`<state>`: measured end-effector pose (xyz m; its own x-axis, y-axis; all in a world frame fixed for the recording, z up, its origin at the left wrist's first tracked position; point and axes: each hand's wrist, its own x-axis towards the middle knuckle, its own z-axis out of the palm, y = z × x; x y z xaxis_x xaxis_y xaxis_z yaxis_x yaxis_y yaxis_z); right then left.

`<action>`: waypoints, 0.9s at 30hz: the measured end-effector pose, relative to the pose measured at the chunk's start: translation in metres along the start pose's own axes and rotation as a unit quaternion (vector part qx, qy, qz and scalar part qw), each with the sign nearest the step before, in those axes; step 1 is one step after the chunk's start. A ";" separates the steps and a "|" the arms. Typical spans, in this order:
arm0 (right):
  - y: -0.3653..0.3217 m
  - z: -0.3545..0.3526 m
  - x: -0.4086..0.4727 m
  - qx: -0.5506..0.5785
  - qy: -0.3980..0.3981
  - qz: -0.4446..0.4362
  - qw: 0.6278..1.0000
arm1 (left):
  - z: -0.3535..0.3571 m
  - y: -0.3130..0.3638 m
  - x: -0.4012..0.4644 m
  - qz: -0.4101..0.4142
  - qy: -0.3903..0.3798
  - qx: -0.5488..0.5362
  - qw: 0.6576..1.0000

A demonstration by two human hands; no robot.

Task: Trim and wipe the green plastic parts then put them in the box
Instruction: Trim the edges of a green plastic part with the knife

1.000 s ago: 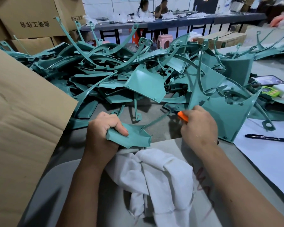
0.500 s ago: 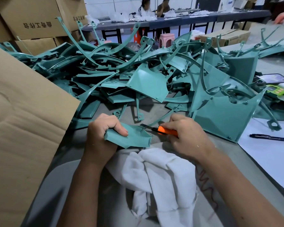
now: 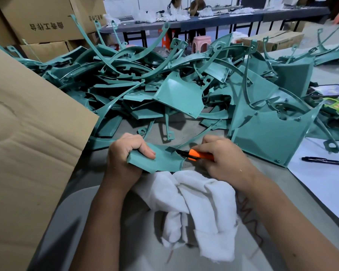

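Item: green plastic part [image 3: 160, 163], small curved panel, held just above the near edge of the grey table [image 3: 278, 184]. Left hand [image 3: 125, 153] grips its left end, fingers curled under and thumb pressed flat on the upper face. Right hand [image 3: 221, 157] closes round an orange utility knife [image 3: 201, 155]; the dark blade end [image 3: 179, 152] meets the part's upper right edge

Item: white cloth [image 3: 200, 208], crumpled, lying on the table directly below the held part and between both forearms

Item: pile of green plastic parts [image 3: 164, 81], large, tangled, covering the middle and far side of the table; curved strips with eyelet ends stick up from it. One broad flat panel [image 3: 270, 133] leans just right of the right hand

Item: cardboard flap [image 3: 27, 143], large, along the left edge of the table; whether it belongs to an open box cannot be told

Item: black pen [image 3: 325, 160] on white paper [image 3: 325, 182] at the right edge

Item: phone [image 3: 333, 90] and green device [image 3: 335, 104], far right edge

Item: stacked cartons [image 3: 39, 20] beyond the far left corner
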<state>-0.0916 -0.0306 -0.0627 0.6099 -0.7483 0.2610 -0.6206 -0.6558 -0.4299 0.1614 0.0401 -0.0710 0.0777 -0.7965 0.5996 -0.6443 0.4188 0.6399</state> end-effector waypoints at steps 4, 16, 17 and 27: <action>0.010 -0.005 0.000 0.054 0.038 0.001 0.998 | -0.002 -0.005 0.002 0.015 -0.009 -0.005 1.000; 0.021 -0.011 0.000 0.082 0.003 -0.024 0.996 | -0.004 -0.006 -0.001 -0.006 -0.003 -0.043 0.999; 0.021 -0.011 -0.001 0.087 0.023 -0.031 0.995 | -0.004 -0.005 -0.001 -0.011 0.001 -0.042 0.999; 0.018 -0.006 0.002 0.061 0.019 -0.080 0.995 | 0.003 0.008 0.002 -0.177 0.066 -0.157 0.969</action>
<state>-0.1047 -0.0443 -0.0642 0.6761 -0.6398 0.3655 -0.4513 -0.7517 -0.4809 0.1541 0.0405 -0.0654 0.3619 -0.8608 0.3579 -0.2979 0.2570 0.9193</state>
